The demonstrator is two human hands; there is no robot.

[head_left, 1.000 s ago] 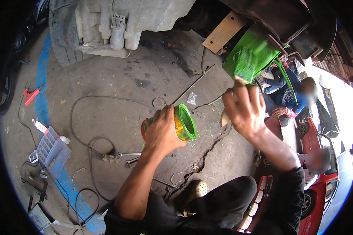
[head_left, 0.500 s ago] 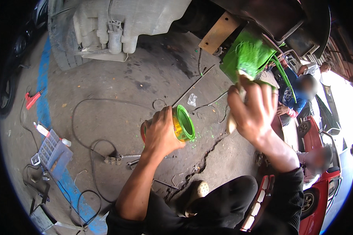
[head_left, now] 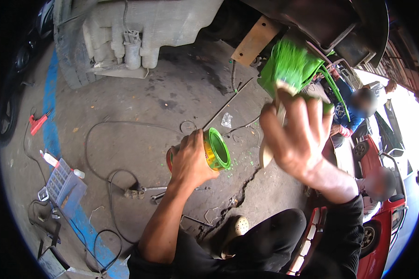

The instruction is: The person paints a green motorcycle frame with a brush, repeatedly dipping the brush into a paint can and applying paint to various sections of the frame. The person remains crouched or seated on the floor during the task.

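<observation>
My left hand is wrapped round a paint can, which is tilted on its side with its green-smeared mouth toward the right. In my right hand is a paintbrush, its pale handle running down below my fingers. The brush's bristles are loaded with wet green paint and point up and away from me. Just behind them is a green-painted part under the vehicle. Whether the bristles touch it, I cannot tell.
A bare metal bracket hangs beside the green part. On the floor lie a parts organizer, a red gun-shaped tool, wrenches and a looping cable. Other people and a red vehicle are at the right.
My right hand and the brush have shifted slightly left and nearer to me. The left hand keeps its grip on the can, almost unmoved.
</observation>
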